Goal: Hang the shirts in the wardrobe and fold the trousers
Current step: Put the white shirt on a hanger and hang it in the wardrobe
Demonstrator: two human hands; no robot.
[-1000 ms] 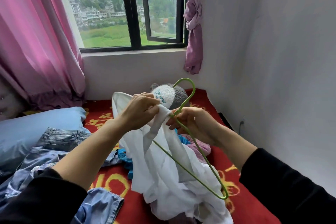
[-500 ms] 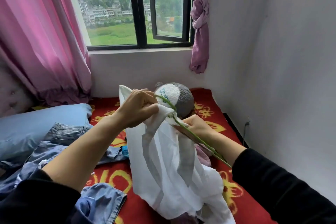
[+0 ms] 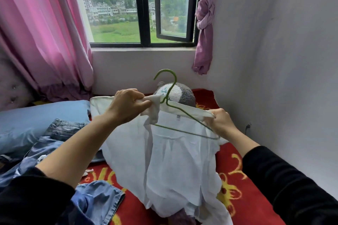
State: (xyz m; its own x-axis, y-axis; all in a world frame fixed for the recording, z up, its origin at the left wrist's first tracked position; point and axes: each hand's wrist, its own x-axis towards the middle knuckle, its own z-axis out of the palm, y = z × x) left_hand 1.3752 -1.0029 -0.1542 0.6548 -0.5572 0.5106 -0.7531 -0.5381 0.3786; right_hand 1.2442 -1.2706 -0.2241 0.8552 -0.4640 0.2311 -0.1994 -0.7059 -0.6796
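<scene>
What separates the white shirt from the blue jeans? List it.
The white shirt is held up by the left hand and right hand; the blue jeans lie crumpled on the bed. The white shirt is thin and pale; the blue jeans are denim. A green hanger sits in the shirt's collar, none in the jeans. Neither is put away.

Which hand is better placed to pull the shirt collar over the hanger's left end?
Probably the left hand: it grips the collar beside that end; the right hand holds the far side.

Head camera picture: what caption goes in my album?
Left hand and right hand fit a white shirt onto a green hanger.
</scene>
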